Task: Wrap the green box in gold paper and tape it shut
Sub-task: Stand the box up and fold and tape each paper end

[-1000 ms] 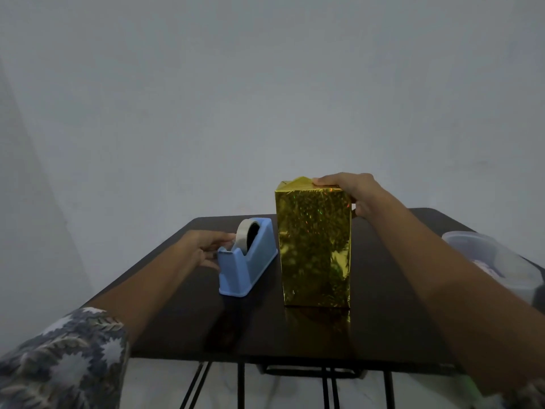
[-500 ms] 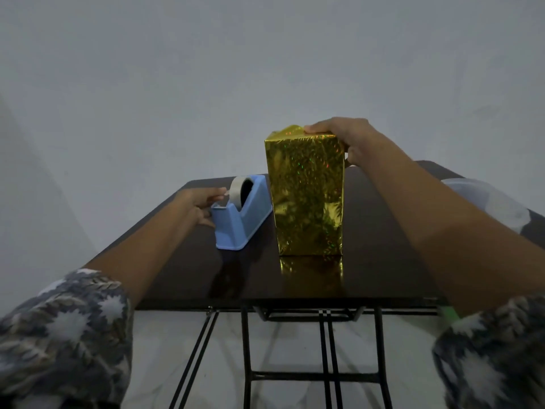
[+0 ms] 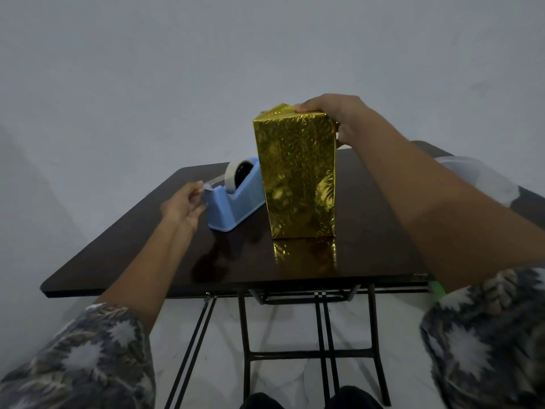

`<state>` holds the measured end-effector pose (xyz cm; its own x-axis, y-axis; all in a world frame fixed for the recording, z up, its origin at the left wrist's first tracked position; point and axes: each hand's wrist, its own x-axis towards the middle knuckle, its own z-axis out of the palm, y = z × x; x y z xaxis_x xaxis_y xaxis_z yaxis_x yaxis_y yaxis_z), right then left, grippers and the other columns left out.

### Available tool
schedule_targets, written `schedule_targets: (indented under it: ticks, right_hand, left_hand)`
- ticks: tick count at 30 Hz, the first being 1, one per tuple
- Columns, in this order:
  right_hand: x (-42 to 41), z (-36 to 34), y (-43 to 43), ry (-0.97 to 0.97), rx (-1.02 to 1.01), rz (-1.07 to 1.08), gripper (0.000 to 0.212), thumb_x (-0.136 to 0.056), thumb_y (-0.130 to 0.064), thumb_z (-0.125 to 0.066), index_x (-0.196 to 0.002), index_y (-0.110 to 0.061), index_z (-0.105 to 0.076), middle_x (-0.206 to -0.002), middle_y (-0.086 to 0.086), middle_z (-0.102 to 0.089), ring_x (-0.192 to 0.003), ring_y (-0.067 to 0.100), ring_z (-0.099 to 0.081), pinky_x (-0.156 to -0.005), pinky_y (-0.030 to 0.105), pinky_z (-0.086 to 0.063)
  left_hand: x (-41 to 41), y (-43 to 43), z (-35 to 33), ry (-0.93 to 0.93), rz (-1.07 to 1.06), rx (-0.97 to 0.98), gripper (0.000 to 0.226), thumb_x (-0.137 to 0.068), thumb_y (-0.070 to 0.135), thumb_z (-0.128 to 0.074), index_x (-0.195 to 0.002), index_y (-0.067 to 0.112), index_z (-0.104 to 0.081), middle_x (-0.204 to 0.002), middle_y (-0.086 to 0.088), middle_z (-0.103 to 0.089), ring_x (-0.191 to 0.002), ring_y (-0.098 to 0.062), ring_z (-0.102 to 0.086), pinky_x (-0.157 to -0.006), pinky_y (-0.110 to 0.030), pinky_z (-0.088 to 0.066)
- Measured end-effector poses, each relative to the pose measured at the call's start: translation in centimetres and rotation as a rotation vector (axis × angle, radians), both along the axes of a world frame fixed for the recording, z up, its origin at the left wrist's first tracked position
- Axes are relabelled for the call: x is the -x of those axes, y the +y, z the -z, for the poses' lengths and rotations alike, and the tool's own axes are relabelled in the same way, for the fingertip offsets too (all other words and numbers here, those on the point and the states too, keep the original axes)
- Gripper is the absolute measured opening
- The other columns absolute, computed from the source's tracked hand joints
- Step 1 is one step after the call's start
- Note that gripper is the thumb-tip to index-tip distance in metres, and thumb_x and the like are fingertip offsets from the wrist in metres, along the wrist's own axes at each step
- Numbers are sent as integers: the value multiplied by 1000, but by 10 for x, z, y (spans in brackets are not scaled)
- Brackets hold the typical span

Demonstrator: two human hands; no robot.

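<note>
Now fully sheathed in gold paper (image 3: 295, 137), the box (image 3: 299, 187) stood upright on its end near the middle of the dark table (image 3: 141, 249), with none of its green showing. The right hand (image 3: 339, 118) clasped its top, fingers curled over the folded upper flaps, evidently to keep the loose folds flat and the tall box from tipping. Just beside it on the left sat the blue tape dispenser (image 3: 236, 202), placed within reach of the other hand; whether the two touched could not be told. The left hand (image 3: 184, 206) pinched the free end of the tape (image 3: 214, 180) between thumb and fingertips beside the cutter. By this arrangement, the top flaps appeared to await sealing. A clear plastic tub (image 3: 477, 178) lay at the table's right edge.
</note>
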<state>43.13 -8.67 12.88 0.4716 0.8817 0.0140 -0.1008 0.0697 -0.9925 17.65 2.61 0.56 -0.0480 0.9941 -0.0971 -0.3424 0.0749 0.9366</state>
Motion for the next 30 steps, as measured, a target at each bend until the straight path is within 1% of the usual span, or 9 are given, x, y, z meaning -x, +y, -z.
schedule_targets:
  ticks: [4, 8, 12, 14, 17, 21, 25, 27, 30]
  right_hand:
    - [-2, 0, 1, -19, 20, 8, 63, -66, -13, -83, -121, -3, -55, -98, 9, -65, -46, 12, -62, -33, 23, -45]
    - [-2, 1, 1, -54, 35, 17, 65, -63, -17, -85, -120, -5, -57, -102, 9, -66, -63, 15, -63, -35, 25, -46]
    - [-1, 1, -3, -46, 25, 10, 61, -66, -16, -83, -120, -4, -57, -92, 7, -66, -52, 12, -64, -34, 24, -46]
    - [0, 1, -5, -45, 15, 5, 58, -69, -14, -81, -120, -3, -56, -84, 6, -63, -37, 8, -60, -33, 22, -44]
    - [0, 2, -4, -80, 34, 10, 60, -69, -18, -81, -121, -5, -55, -80, 4, -63, -35, 8, -58, -33, 24, -45]
    - [0, 1, -3, -91, 42, 4, 65, -69, -19, -81, -125, -6, -52, -81, 4, -63, -34, 8, -58, -33, 26, -46]
    - [2, 1, -6, -138, 60, 0, 60, -69, -24, -81, -122, -10, -56, -75, 0, -62, -41, 8, -59, -40, 23, -48]
    - [2, 0, -7, -143, 62, -4, 58, -71, -24, -80, -122, -10, -56, -74, -1, -61, -40, 7, -59, -39, 22, -47]
    - [2, -1, -7, -157, 69, -7, 55, -72, -25, -79, -121, -11, -57, -76, -1, -61, -48, 8, -61, -39, 22, -47]
  left_hand:
    - [4, 0, -3, -63, -1, -4, 16, -84, 8, -63, -71, 10, -56, -53, 6, -61, -84, -15, -60, -80, -39, -52]
    - [4, -1, -4, -116, -19, 13, 18, -85, 6, -60, -69, 10, -52, -72, 1, -54, -100, -20, -57, -93, -42, -50]
    - [6, -2, 5, -153, -3, 54, 20, -85, 6, -56, -66, 9, -50, -71, -1, -51, -86, -16, -61, -98, -40, -48]
    - [7, -4, 6, -143, -8, 62, 17, -84, 7, -55, -68, 9, -51, -69, -1, -49, -76, -14, -59, -99, -39, -48]
    - [10, -8, 5, -121, 11, 85, 15, -84, 17, -58, -73, 9, -52, -69, -4, -49, -77, -18, -58, -94, -38, -51]
    - [14, -9, 4, 16, 78, 89, 39, -77, 43, -73, -85, 9, -55, -72, -5, -50, -82, -18, -60, -84, -39, -54]
    - [12, -4, 14, 116, 51, 49, 41, -75, 29, -77, -97, 0, -58, -84, -5, -51, -101, -23, -60, -88, -36, -53]
    - [10, -1, 17, 137, 37, 34, 57, -75, 26, -77, -116, -8, -54, -94, -7, -54, -102, -23, -59, -86, -33, -53]
    - [10, 3, 17, 176, 29, 8, 63, -75, 25, -77, -121, -10, -51, -107, -13, -56, -101, -23, -58, -85, -33, -53]
